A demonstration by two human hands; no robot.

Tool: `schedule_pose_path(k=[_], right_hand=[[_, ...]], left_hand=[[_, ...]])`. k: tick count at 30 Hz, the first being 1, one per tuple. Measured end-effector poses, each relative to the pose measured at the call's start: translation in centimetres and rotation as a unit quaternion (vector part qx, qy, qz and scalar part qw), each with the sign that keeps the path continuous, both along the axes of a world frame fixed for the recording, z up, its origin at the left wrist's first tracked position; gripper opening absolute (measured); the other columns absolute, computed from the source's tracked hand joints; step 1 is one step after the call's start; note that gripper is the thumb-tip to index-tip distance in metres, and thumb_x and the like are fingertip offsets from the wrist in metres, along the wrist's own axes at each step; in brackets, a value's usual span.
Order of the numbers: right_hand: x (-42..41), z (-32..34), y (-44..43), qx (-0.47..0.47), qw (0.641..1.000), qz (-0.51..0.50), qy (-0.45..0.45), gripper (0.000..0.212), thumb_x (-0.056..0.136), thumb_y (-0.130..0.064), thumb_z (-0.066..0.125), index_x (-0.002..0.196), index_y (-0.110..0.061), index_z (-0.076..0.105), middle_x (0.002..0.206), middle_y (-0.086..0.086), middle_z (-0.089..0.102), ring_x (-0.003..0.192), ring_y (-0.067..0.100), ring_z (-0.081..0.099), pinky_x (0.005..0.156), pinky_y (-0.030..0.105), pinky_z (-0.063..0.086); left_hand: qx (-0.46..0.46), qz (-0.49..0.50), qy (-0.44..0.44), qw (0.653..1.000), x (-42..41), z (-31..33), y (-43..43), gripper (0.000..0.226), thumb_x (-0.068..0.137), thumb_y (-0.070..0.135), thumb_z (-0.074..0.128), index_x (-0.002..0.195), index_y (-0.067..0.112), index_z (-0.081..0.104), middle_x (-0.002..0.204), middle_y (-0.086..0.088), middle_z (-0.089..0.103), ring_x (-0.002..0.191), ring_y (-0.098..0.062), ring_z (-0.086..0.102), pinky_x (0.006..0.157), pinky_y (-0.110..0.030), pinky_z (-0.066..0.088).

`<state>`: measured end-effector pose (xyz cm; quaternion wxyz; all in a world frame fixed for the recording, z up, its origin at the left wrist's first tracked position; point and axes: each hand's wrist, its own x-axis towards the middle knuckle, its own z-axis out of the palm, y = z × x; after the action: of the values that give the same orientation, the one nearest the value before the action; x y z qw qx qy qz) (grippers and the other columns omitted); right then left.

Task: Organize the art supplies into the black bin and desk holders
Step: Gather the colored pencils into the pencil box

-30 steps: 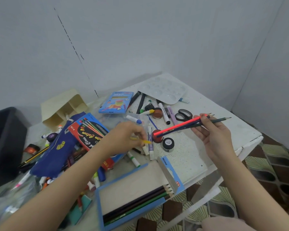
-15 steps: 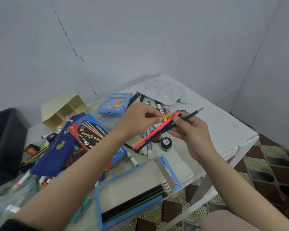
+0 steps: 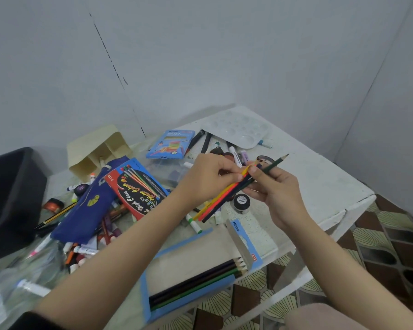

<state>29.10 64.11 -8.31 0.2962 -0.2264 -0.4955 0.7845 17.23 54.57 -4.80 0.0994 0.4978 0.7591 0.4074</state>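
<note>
My right hand point(image 3: 277, 196) grips a bundle of colored pencils point(image 3: 227, 197) above the white table point(image 3: 320, 184); a green one sticks out up and right. My left hand point(image 3: 208, 177) pinches a yellow pencil against the top of that bundle. An open blue pencil box point(image 3: 196, 270) with several dark pencils lies at the front edge. The black bin point(image 3: 10, 198) stands at the far left. A beige desk holder point(image 3: 98, 151) lies tipped on its side behind the clutter.
A navy pencil case point(image 3: 86, 210), a red watercolor pencil box point(image 3: 134, 189), a blue neon box point(image 3: 169, 144), a white palette point(image 3: 239, 129), a small black jar point(image 3: 241, 202) and loose markers cover the table. Patterned floor lies to the right.
My left hand picked a yellow pencil off the table and brought it up to the bundle. My right hand tilted the bundle and drew it closer to the left hand.
</note>
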Motion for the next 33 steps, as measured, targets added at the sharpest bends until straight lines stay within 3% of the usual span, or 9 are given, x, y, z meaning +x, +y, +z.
schedule_pose_path(k=[6,10,14,17,22,26,28,30,33], right_hand=[[-0.1,0.7,0.3,-0.011,0.999,-0.033,0.002,0.009,0.089,-0.009,0.061,0.092,-0.004,0.067,0.077,0.008,0.073,0.073,0.024,0.071,0.064,0.025,0.057],[0.1,1.0,0.9,-0.047,0.997,-0.068,0.003,0.008,0.09,-0.01,0.06,0.089,-0.005,0.067,0.076,0.006,0.073,0.07,0.02,0.071,0.063,0.024,0.057],[0.1,0.7,0.9,-0.069,0.995,-0.075,0.001,0.012,0.091,-0.012,0.06,0.094,-0.003,0.067,0.08,0.008,0.072,0.07,0.02,0.071,0.064,0.025,0.058],[0.1,0.5,0.7,-0.074,0.995,-0.063,0.006,0.016,0.091,-0.013,0.059,0.101,-0.003,0.066,0.082,0.007,0.072,0.073,0.02,0.071,0.067,0.026,0.058],[0.2,0.5,0.9,-0.085,0.996,0.002,0.021,0.022,0.092,-0.017,0.055,0.109,-0.006,0.064,0.092,0.007,0.072,0.08,0.018,0.07,0.069,0.026,0.058],[0.1,0.5,1.0,-0.086,0.995,0.039,0.028,0.019,0.093,-0.018,0.05,0.103,-0.01,0.065,0.098,0.006,0.073,0.083,0.015,0.07,0.068,0.025,0.058],[-0.1,0.4,1.0,-0.094,0.995,0.035,0.023,0.017,0.094,-0.016,0.05,0.1,-0.009,0.065,0.094,0.005,0.074,0.08,0.015,0.07,0.067,0.025,0.058],[-0.2,0.2,0.9,-0.101,0.994,0.028,0.017,0.016,0.094,-0.015,0.051,0.1,-0.006,0.063,0.091,0.006,0.074,0.078,0.016,0.071,0.067,0.026,0.058],[-0.3,0.0,0.9,-0.109,0.994,0.011,0.013,0.019,0.095,-0.014,0.051,0.104,-0.003,0.062,0.094,0.009,0.073,0.079,0.017,0.071,0.068,0.027,0.059]], left_hand=[[-0.031,0.026,-0.041,0.998,-0.7,-1.4,-1.3,0.014,0.08,0.02,0.073,0.093,0.018,0.07,0.079,0.014,0.066,0.074,0.007,0.06,0.068,-0.007,0.042],[-0.136,-0.019,-0.1,0.985,-1.2,-2.2,-3.5,0.051,0.074,0.031,0.078,0.12,0.024,0.059,0.105,0.011,0.066,0.097,0.003,0.061,0.078,-0.009,0.046],[-0.12,-0.04,-0.104,0.986,-0.3,-2.6,-4.3,0.015,0.093,0.014,0.055,0.105,0.021,0.061,0.074,0.01,0.065,0.06,0.0,0.057,0.061,-0.02,0.048],[-0.117,-0.036,-0.109,0.986,0.0,-2.8,-4.4,0.018,0.098,0.016,0.044,0.099,0.014,0.061,0.055,0.019,0.055,0.053,0.001,0.047,0.056,-0.021,0.041],[-0.111,-0.046,-0.284,0.951,0.2,-2.3,-5.0,0.022,0.099,0.013,0.043,0.081,0.009,0.054,0.057,0.007,0.05,0.044,-0.005,0.036,0.043,-0.015,0.031],[-0.128,-0.056,-0.333,0.932,0.3,-2.3,-5.2,0.021,0.099,0.014,0.045,0.081,0.014,0.055,0.06,0.003,0.055,0.044,-0.006,0.04,0.043,-0.017,0.034],[-0.127,-0.057,-0.341,0.93,0.5,-2.2,-5.3,0.019,0.099,0.015,0.044,0.086,0.015,0.057,0.067,0.003,0.064,0.05,-0.009,0.052,0.048,-0.019,0.043],[-0.115,-0.044,-0.373,0.92,0.8,-2.0,-5.3,0.02,0.099,0.019,0.042,0.096,0.016,0.062,0.087,-0.002,0.072,0.072,-0.015,0.067,0.066,-0.024,0.056],[-0.028,0.043,-0.474,0.879,0.9,-2.3,-5.3,0.041,0.1,0.037,0.033,0.115,0.012,0.062,0.111,-0.01,0.069,0.104,-0.021,0.065,0.086,-0.031,0.054]])
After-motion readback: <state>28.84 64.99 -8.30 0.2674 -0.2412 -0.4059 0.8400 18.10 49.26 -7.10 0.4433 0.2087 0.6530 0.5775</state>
